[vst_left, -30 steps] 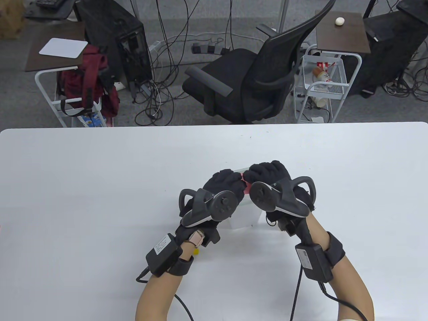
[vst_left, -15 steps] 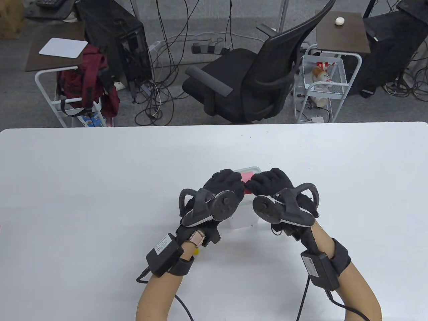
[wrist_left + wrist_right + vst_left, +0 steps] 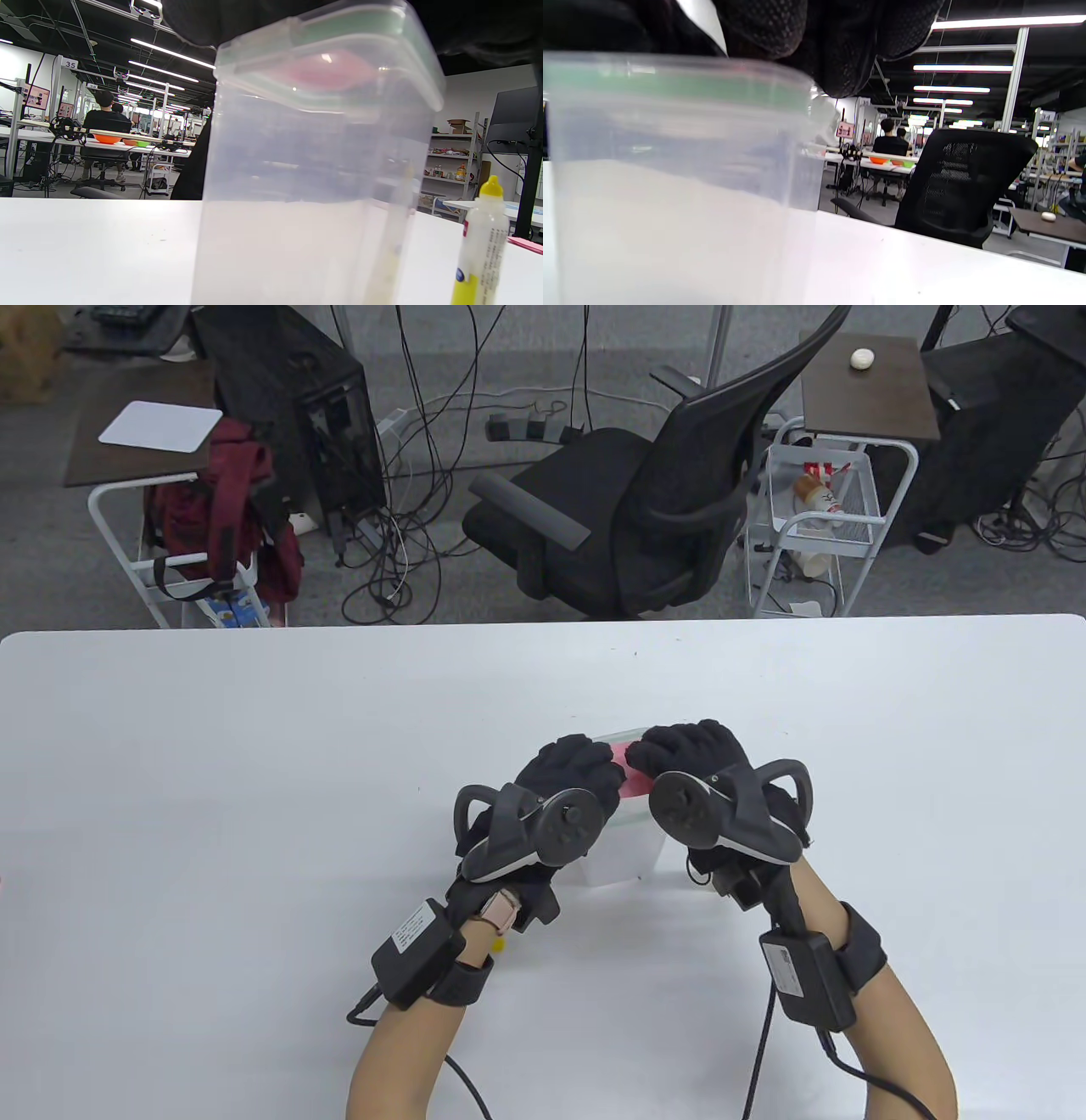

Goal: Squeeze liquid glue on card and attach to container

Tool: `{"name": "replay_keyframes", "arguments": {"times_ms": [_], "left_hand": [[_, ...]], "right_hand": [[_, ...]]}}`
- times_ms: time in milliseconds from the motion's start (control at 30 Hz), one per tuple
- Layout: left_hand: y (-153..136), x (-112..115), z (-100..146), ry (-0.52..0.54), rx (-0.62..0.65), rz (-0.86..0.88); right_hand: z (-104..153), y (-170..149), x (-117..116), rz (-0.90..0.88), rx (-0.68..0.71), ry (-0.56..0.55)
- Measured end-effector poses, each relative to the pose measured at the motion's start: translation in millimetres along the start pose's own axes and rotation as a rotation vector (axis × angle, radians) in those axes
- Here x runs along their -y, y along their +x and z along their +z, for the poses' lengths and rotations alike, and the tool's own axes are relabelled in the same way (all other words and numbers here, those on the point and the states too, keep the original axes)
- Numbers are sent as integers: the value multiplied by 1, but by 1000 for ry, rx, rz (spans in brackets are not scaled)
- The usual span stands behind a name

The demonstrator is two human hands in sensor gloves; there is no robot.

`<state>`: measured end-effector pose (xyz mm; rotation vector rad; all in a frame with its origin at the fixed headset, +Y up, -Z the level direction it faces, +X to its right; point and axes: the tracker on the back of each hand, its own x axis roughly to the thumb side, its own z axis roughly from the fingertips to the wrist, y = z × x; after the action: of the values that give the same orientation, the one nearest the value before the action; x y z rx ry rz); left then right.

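Observation:
A clear plastic container with a green-sealed lid stands on the white table between my hands. A pink card lies on its lid; the left wrist view shows it through the lid. My left hand rests on the lid's left side, fingers bent down onto it. My right hand covers the lid's right side, its fingertips pressing on the top near the card. The container fills the right wrist view. A glue bottle with a yellow cap stands beside the container; only its cap peeks out under my left wrist.
Another pink card lies on the table beyond the glue bottle. A black office chair stands behind the table's far edge, with carts and cables on the floor around it.
My right hand drew back and uncovered the card on the lid, then moved forward over it again. The left hand and the container stayed still.

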<state>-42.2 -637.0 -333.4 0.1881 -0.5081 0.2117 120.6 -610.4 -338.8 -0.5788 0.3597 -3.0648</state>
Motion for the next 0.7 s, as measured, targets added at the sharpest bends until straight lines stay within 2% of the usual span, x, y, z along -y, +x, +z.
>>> {"name": "replay_keyframes", "arguments": {"times_ms": [167, 633, 700], "left_hand": [[1, 0, 0, 5, -1, -6], [1, 1, 1, 11, -5, 5], [1, 1, 1, 11, -6, 6]], "right_hand": [[3, 11, -4, 122, 29, -49], [42, 8, 11, 113, 137, -44], [43, 7, 15, 101, 141, -12]]}}
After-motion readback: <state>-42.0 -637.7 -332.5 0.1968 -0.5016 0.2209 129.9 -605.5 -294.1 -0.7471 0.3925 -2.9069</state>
